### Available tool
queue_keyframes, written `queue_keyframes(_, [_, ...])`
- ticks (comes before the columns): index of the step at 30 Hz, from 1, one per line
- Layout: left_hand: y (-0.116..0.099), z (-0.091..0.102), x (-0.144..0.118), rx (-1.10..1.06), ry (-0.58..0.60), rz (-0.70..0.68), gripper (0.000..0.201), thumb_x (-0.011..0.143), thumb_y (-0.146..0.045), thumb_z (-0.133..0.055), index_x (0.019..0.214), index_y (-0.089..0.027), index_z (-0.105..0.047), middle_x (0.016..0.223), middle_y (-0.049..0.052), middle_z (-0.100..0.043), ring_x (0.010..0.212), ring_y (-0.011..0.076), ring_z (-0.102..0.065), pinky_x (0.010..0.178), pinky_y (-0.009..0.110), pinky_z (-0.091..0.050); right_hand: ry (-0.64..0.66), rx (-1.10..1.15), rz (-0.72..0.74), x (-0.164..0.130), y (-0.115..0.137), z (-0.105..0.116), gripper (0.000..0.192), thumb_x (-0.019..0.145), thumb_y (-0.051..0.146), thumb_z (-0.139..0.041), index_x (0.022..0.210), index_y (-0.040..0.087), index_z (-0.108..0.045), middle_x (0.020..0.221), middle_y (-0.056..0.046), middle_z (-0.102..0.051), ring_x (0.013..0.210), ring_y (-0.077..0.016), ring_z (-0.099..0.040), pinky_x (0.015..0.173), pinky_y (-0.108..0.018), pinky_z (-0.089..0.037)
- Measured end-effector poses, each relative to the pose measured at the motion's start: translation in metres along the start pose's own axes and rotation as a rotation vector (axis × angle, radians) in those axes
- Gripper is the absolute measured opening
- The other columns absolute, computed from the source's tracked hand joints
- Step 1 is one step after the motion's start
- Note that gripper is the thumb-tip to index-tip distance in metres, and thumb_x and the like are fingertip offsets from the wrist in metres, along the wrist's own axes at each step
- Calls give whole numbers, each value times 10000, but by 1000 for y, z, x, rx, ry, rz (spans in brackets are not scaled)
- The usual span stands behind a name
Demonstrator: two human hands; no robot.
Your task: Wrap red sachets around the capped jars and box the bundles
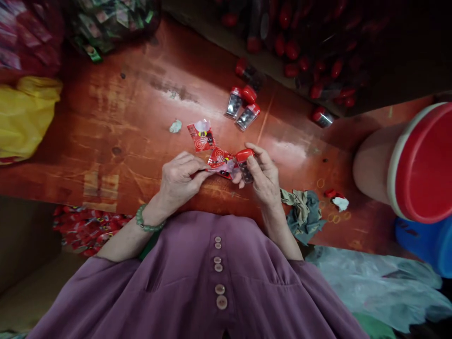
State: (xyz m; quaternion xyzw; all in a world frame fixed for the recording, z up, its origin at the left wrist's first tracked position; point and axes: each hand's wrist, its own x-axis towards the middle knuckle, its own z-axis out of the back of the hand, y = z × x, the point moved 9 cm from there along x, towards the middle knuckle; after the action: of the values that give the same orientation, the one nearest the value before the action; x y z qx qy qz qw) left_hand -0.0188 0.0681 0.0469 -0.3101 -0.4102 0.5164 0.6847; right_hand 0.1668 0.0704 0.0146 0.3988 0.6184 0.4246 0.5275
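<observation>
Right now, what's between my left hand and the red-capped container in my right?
In the head view, a red printed wrapper, pinched in your left hand, extends toward the red-capped container.

From the wearer's head we look forward and steeply down, past the shirt (187,268) to the left hand (181,176) and right hand (264,178). We sit close above the table (141,122).

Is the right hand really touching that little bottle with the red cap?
Touching. The head view shows it plainly: the right hand grips the red-capped bottle, its thumb lying right against it.
</observation>
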Motion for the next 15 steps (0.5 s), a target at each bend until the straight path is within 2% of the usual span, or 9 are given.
queue_keyframes(4, [4, 1, -1, -47, -17, 30, 99, 800, -311, -740, 731, -240, -735, 716, 8, -744, 645, 154, -637, 651, 321, -499, -63, 49, -19, 2, -5, 4, 386, 880, 482, -648, 1197, 273, -577, 697, 75, -642, 470, -63, -630, 370, -149, -449])
queue_keyframes(10, [0, 0, 0, -86, -35, -8, 48, 787, -272, -753, 759, -233, -751, 730, 8, -754, 650, 143, -649, 659, 304, -507, -67, 72, -46, 1, -4, -1, 364, 810, 457, -725, 1085, 243, -621, 636, 79, -656, 417, -72, -617, 350, -157, -454])
queue_keyframes(15, [1, -3, 0, -134, -10, 27, 34, 787, -253, -747, 758, -237, -755, 742, 8, -759, 658, 141, -655, 676, 298, -504, -102, 43, -11, -1, 2, 1, 293, 800, 444, -742, 978, 249, -614, 595, 87, -660, 406, -70, -608, 341, -143, -427])
